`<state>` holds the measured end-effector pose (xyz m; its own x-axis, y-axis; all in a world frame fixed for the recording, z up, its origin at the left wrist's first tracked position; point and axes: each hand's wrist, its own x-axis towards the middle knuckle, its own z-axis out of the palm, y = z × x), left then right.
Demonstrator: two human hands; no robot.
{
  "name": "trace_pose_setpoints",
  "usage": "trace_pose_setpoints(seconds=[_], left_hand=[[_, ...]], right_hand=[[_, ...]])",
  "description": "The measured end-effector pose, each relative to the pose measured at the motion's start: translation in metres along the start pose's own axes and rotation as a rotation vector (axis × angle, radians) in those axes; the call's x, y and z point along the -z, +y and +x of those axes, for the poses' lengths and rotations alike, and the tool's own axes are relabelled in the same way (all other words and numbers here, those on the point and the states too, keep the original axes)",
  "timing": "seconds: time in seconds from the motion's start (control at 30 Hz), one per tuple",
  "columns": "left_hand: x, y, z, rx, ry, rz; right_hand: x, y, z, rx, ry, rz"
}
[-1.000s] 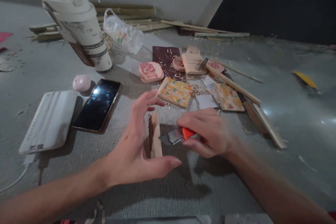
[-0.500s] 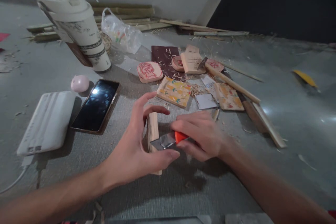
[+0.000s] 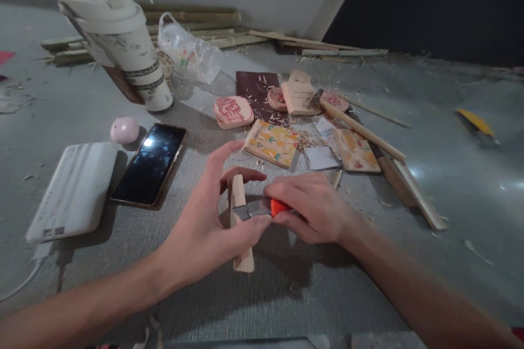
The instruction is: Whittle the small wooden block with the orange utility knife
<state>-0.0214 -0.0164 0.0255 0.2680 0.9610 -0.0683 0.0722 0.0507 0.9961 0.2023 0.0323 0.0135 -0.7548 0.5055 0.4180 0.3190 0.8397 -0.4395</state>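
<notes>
In the palm of my left hand (image 3: 213,218) a small wooden block (image 3: 244,262) stands on its edge, and my curled fingers pass behind it. My right hand (image 3: 309,207) is closed around a utility knife (image 3: 279,206) with an orange handle. Its wide metal blade points left, with the tip against the block's edge. My left thumb reaches across to the knife, close to the right hand's fingers. Just beyond my fingers lies a wooden piece with a yellow fruit pattern (image 3: 272,143).
Left: a phone (image 3: 149,163), a white power bank (image 3: 73,191), a pink case (image 3: 125,130) and a tall white tumbler (image 3: 123,43). Beyond the hands: a carved round-cornered block (image 3: 233,112), a small hammer (image 3: 362,128) and wood shavings. Bamboo strips (image 3: 196,16) line the wall.
The knife and my right hand have moved slightly up and left, and the blade lies flatter. My left thumb has shifted up a little with it; the block shows more at its lower end.
</notes>
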Motion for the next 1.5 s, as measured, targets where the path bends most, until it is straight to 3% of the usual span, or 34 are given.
trace_pose_setpoints(seconds=[0.13, 0.3, 0.4, 0.7, 1.5], left_hand=[[0.0013, 0.0009, 0.0004, -0.023, -0.014, 0.050], [0.0038, 0.0030, -0.0001, -0.213, 0.055, 0.264], [0.0038, 0.0025, -0.0011, -0.260, 0.055, 0.303], [0.0023, -0.0001, -0.0050, -0.145, 0.011, 0.231], [0.0013, 0.0049, -0.0057, -0.075, 0.075, 0.254]], right_hand=[[0.0028, 0.0014, -0.0017, 0.011, -0.021, 0.002], [0.0051, 0.0039, -0.0033, 0.026, -0.052, -0.052], [0.0052, 0.0047, -0.0042, 0.051, -0.031, -0.032], [0.0065, 0.0052, -0.0063, 0.071, -0.037, -0.041], [0.0087, 0.0027, -0.0045, 0.055, -0.055, -0.087]])
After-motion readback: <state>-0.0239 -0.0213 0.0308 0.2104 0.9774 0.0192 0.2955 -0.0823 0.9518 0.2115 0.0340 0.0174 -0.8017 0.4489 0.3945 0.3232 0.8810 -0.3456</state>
